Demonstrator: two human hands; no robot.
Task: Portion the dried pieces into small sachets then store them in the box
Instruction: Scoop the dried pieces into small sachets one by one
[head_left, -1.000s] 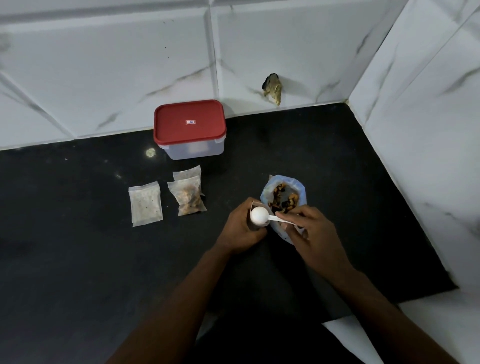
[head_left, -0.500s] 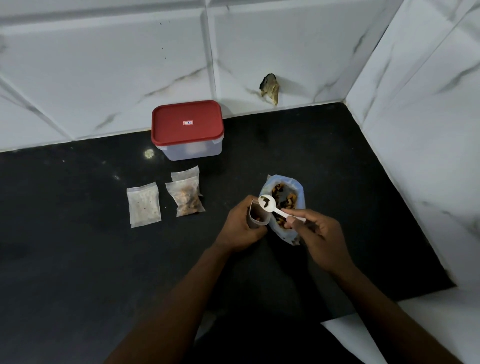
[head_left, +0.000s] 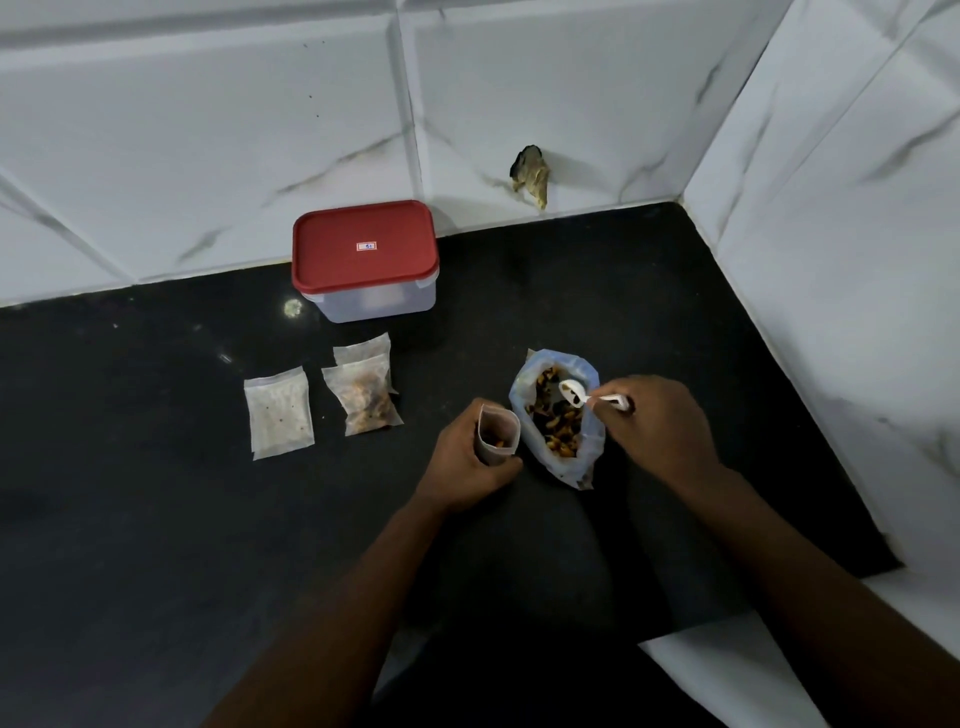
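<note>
Right hand (head_left: 657, 428) pinches spoon (head_left: 574, 392) in bag (head_left: 558, 415), mid frame; left hand (head_left: 467, 462) wraps sachet (head_left: 497, 434). Scoop small, keep sachet mouth open & close to bag.

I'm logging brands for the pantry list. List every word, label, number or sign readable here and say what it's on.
No text here can be read.
Small red, white and blue sticker in the middle of the red lid of the box: its print is too small and blurred to read.
Sachets, blue bag, white spoon, counter and wall tiles: no print visible.
</note>
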